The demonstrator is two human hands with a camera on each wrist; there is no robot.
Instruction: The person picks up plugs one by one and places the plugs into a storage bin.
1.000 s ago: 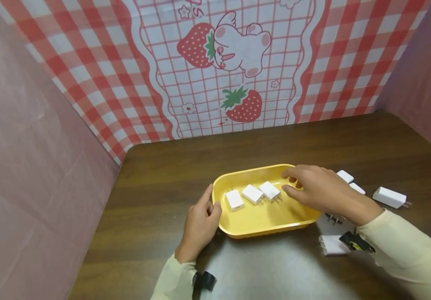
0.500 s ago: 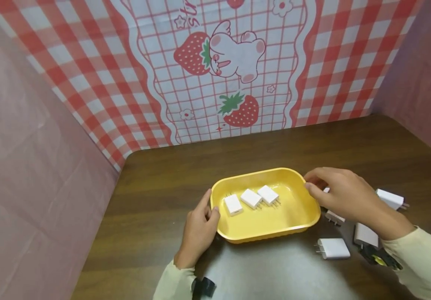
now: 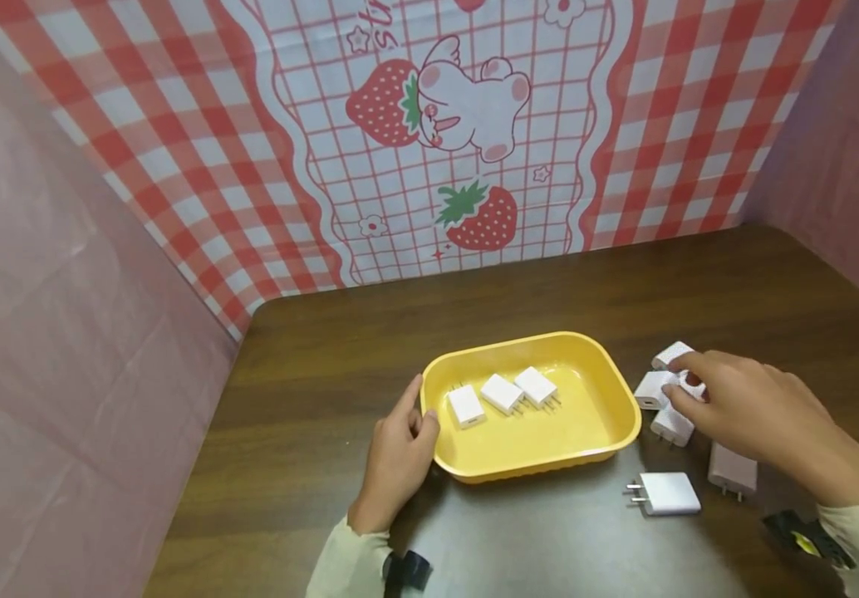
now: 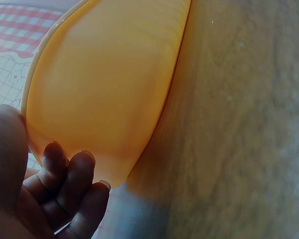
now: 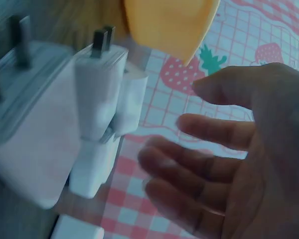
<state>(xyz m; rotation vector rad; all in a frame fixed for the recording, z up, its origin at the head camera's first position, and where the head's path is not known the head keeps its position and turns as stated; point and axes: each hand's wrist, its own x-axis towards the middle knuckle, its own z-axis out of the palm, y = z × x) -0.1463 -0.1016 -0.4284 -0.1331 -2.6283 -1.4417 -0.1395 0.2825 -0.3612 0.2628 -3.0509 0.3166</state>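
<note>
Three white plug-in chargers lie in a yellow plastic tray [image 3: 542, 444]: a left one [image 3: 466, 405], a middle one [image 3: 503, 394] and a right one [image 3: 536, 386]. My left hand [image 3: 397, 455] holds the tray's left end, thumb at the rim and fingers against the outer wall [image 4: 82, 169]. Right of the tray, my right hand [image 3: 762, 407] hovers over a cluster of white chargers [image 3: 652, 389], partly covering them. In the right wrist view its fingers [image 5: 214, 134] are loosely bent, with nothing between them and a gap to the chargers [image 5: 99, 89].
Two more chargers lie nearer the front, one with prongs pointing left [image 3: 670, 493] and one partly shaded by the right arm [image 3: 732, 471]. A strawberry-print checked cloth [image 3: 467, 141] hangs behind the brown wooden table [image 3: 310, 399]. Pink cloth [image 3: 63, 332] covers the left side.
My right hand has moved right, out from above the tray, past its right rim and over the loose chargers. My left hand stays on the tray, and the three chargers inside lie as before.
</note>
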